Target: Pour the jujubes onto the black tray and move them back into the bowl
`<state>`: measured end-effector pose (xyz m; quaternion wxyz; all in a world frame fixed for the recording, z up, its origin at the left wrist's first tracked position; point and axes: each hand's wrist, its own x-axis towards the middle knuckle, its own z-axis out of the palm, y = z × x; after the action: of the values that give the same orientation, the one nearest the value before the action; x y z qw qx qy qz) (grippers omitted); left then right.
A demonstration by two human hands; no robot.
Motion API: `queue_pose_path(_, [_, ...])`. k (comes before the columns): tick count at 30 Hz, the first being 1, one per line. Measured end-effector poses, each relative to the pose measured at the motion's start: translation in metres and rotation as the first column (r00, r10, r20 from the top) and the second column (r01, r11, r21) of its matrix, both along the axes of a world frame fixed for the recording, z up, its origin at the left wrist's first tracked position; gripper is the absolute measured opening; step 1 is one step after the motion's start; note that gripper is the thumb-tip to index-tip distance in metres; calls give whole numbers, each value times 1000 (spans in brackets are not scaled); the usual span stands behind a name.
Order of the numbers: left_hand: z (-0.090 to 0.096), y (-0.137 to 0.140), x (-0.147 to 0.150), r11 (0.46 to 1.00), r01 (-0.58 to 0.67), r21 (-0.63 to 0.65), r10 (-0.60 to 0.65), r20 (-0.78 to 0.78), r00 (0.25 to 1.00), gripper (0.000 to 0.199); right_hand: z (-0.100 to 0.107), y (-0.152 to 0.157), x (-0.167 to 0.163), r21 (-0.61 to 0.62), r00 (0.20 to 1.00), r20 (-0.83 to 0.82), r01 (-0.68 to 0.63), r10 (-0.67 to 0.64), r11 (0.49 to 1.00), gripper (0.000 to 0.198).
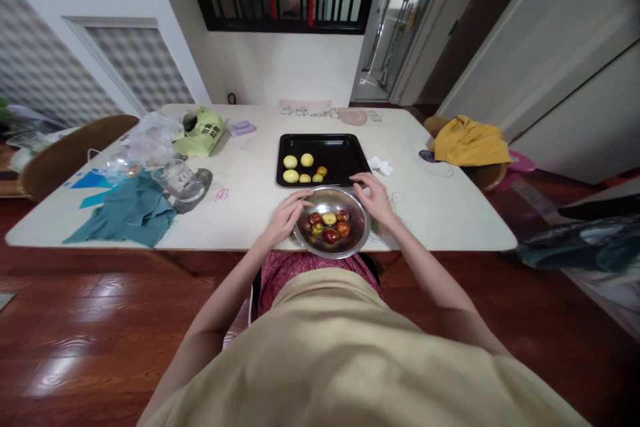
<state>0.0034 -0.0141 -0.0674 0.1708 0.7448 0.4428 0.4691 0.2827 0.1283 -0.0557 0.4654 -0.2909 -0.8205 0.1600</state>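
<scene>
A shiny metal bowl [357,233] sits at the table's front edge, holding several small round fruits [331,235], dark red, orange and yellow-green. My left hand [287,219] rests at the bowl's left rim, fingers stretched out and reaching slightly over it. On the other side is my right hand [375,199], its fingers apart between the bowl's right rim and the near right corner of a black baking tray [335,147]. Several yellow and orange-yellow round fruits [291,176] lie in the tray's left and front part. Neither hand has a fruit in it.
At the left of the white table [240,213] lie a teal cloth [130,210], a clear plastic container [180,180], plastic bags [150,137] and a green bag [205,133]. A crumpled tissue [381,166] is right of the tray. Yellow cloth [470,141] hangs on a chair.
</scene>
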Motion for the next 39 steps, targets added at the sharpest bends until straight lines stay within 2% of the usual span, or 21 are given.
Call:
queue_pose_path(4, [-2,1,-1,1000,6,9,-6,-1,1000,52,11,39,-30,13,978,193,-82,78,997,28])
queue_pose_path(10, [-2,1,0,1000,-1,-7,0,-13,1000,54,10,85,-71,-22,877,449,-181,171,983,44])
queue_pose_path(16, [-2,1,0,1000,6,-20,-6,-5,1000,55,6,101,-88,-64,794,571,-212,210,975,45])
queue_pose_path(22, [0,1,0,1000,5,-23,-5,-29,1000,59,10,101,-85,-83,795,584,-139,162,987,35])
queue_pose_path(27, [2,0,1,1000,20,-10,-20,-14,1000,57,19,91,-65,-81,896,415,-134,156,988,29])
queue_pose_path(31, [2,-1,2,1000,8,-24,-8,-20,1000,57,33,56,-45,-90,956,220,-179,195,980,29])
queue_pose_path(34, [1,0,1,1000,3,-20,-3,-25,1000,58,44,20,-34,-97,929,214,-288,303,953,30])
queue_pose_path(37, [0,1,0,1000,9,-13,-10,-22,1000,58,49,-5,-30,-155,846,303,-411,439,898,30])
queue_pose_path(39, [0,2,-1,1000,13,-12,-13,-22,1000,58,47,-12,-32,-187,785,354,-473,508,861,30])
